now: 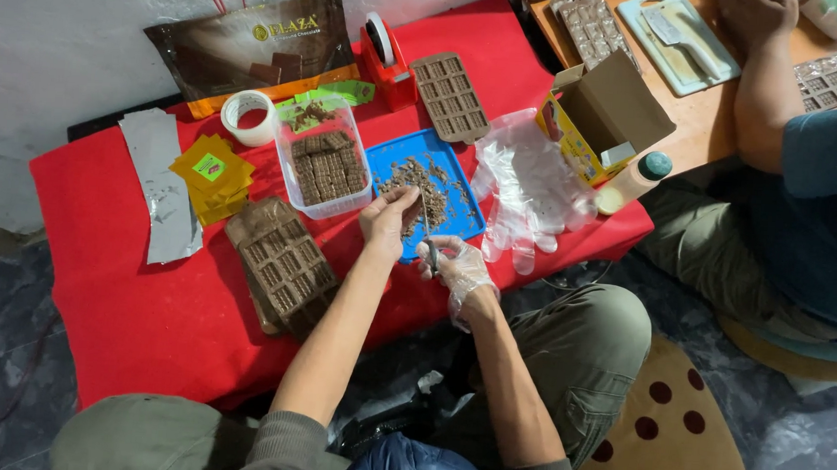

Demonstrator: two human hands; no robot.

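Note:
My left hand (pixel 386 221) is bare and pinches a small brown chocolate piece over the near edge of a blue tray (pixel 389 157) strewn with chocolate shavings. My right hand (pixel 456 266), in a clear plastic glove, grips a small knife (pixel 428 228) whose blade points up against the piece. A clear tub (pixel 329 170) of chocolate bars stands left of the tray. Brown moulds (pixel 282 261) filled with chocolate lie near my left forearm.
On the low red table (pixel 143 305) lie yellow wrappers (pixel 211 176), silver foil (pixel 163 186), a tape roll (pixel 248 116), a red tape dispenser (pixel 387 61), an empty mould (pixel 451 97), loose clear gloves (pixel 530 189) and an open carton (pixel 595 115). Another person (pixel 790 180) sits at right.

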